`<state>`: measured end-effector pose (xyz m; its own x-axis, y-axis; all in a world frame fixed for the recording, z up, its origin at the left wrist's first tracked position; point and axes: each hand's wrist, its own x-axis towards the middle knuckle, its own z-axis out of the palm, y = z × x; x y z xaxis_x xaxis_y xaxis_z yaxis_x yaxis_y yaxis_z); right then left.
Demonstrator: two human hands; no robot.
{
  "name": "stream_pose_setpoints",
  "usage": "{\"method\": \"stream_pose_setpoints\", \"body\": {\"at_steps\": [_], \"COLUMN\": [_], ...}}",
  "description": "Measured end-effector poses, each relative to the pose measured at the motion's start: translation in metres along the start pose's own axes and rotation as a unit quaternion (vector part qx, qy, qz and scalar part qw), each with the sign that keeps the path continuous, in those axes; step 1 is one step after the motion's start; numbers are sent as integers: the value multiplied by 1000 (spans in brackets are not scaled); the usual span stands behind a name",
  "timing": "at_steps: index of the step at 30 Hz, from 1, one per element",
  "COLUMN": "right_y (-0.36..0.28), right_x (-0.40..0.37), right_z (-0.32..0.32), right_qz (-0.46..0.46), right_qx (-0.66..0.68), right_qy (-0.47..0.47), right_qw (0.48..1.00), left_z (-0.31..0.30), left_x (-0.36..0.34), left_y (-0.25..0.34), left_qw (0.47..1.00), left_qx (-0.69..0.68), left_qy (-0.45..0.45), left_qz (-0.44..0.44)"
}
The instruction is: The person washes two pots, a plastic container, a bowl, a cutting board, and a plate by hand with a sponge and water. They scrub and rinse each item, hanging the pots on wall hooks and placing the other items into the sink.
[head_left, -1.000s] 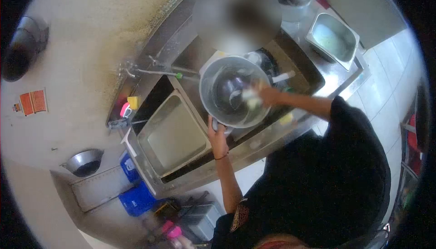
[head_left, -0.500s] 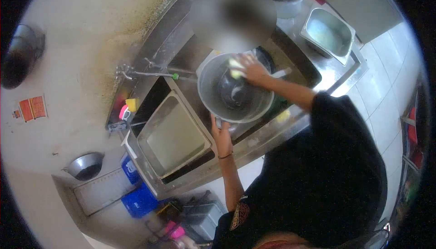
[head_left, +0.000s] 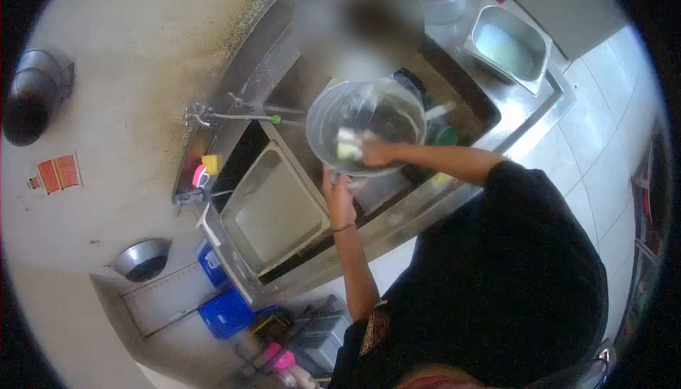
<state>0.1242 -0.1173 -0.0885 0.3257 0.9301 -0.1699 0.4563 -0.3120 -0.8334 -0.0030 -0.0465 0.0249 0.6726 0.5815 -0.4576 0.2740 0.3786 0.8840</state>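
Clasping the side handle of a large grey pot [head_left: 319,130], the left grip [head_left: 340,197] is closed at the pot's near edge, with the pot just beyond it. The right grip [head_left: 379,151] is closed around a pale sponge [head_left: 347,149] inside the pot, near the left grip; blur hides whether the sponge touches the wall. Just left of the left grip sits a metal tray [head_left: 304,183] of cloudy liquid. Farther left and beyond that grip are a tap [head_left: 241,116] with a green tip and a yellow sponge [head_left: 211,163]. Well to the right grip's right, a steel container [head_left: 526,77] stands on the table [head_left: 521,134].
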Motion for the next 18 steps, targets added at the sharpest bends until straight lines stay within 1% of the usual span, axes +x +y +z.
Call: {"method": "stream_pose_setpoints", "body": {"at_steps": [1,3,4,5,6,7,8,9,10,11,12,13,14,15,16,17,18], "right_y": [-13,-19,-24,-41,-53,-57,-57,-59,-80,-99,-96,-93,-91,-89,-86,-82,-73], "right_x": [-9,-29,-33,-40,-43,-38,-29,-20,-27,-34,-24,-17,-16,-17,-20,-21,-19], "right_z": [2,-7,-16,-40,-60,-74,-91,-110,-152,-190,-206,-218,-224,-229,-233,-233,-228], "right_qz": [-48,-124,-125,-101,-74,-76,-173,-267,-242,-214,-242,-270,-271,-260,-247,-246,-243], "right_qx": [111,215,212,17,-179,-184,-164,-142,-49,47,81,115,112,137,162,158,86], "right_qy": [-102,-102,-107,-147,-178,-177,-108,-39,-89,-139,-145,-150,-148,-149,-150,-147,-90], "right_qw": [987,963,963,984,965,964,965,952,965,966,956,944,944,944,944,945,962], "left_z": [-13,-36,-45,-44,-40,-35,-30,-11,-25,-40,-38,-31,-24,-19,-15,-7,1], "left_x": [8,26,32,33,31,31,29,11,22,33,38,43,45,38,29,23,20], "left_y": [0,0,-2,1,6,14,30,58,60,57,51,46,41,36,32,35,37], "left_qw": [1000,998,997,997,998,998,997,999,996,982,982,906,770,853,915,914,908], "left_qx": [0,-21,-51,-55,-41,-25,-20,-15,73,160,158,285,391,346,291,331,370], "left_qy": [0,-45,-53,-51,-54,-58,-73,-22,-25,-25,-25,24,71,1,-69,-98,-125], "left_qz": [0,-30,-38,-34,-16,4,-4,-34,35,101,103,311,499,390,272,212,151]}}
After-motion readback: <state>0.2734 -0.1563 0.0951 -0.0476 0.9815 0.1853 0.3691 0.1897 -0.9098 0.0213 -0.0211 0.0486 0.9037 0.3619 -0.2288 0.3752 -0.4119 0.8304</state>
